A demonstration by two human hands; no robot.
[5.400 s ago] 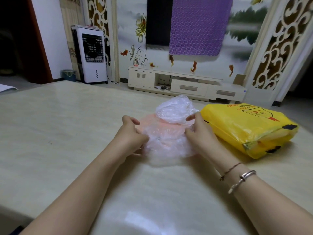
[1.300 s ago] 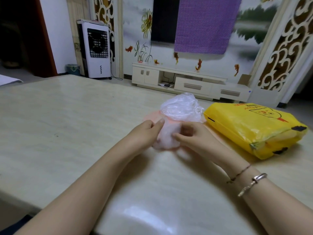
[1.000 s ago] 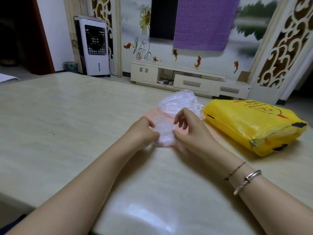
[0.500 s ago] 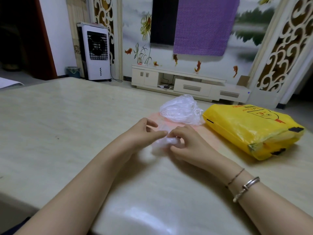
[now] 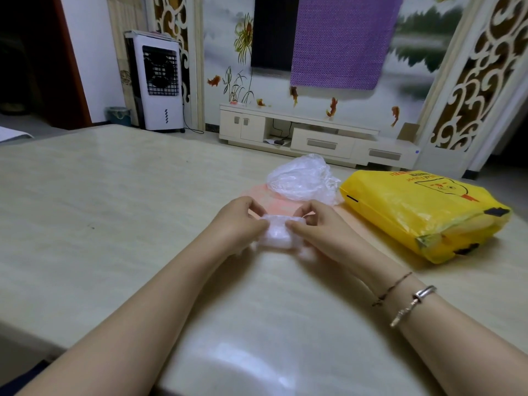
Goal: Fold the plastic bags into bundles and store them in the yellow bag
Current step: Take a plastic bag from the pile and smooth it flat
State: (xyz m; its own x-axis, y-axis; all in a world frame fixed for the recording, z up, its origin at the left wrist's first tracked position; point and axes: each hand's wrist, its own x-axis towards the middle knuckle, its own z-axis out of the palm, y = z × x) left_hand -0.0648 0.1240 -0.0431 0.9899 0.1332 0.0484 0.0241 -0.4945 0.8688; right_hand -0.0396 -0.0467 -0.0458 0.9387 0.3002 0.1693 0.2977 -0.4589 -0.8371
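Observation:
A small folded bundle of clear plastic bag (image 5: pixel 278 234) sits at the table's middle, pinched from both sides. My left hand (image 5: pixel 238 222) grips its left end and my right hand (image 5: pixel 317 228) grips its right end, thumbs meeting on top. Behind them a crumpled clear plastic bag (image 5: pixel 303 181) lies loose on a flat pink bag (image 5: pixel 257 195). The bulging yellow bag (image 5: pixel 423 210) lies on its side to the right, about a hand's width from my right hand.
The pale marble table (image 5: pixel 114 210) stretches wide to the left and toward me. Beyond its far edge stand a white TV cabinet (image 5: pixel 314 138) and a white air cooler (image 5: pixel 160 84) on the floor.
The clear bag went from a spread sheet to a tight small bundle. Both hands have closed in on it and now pinch its two ends.

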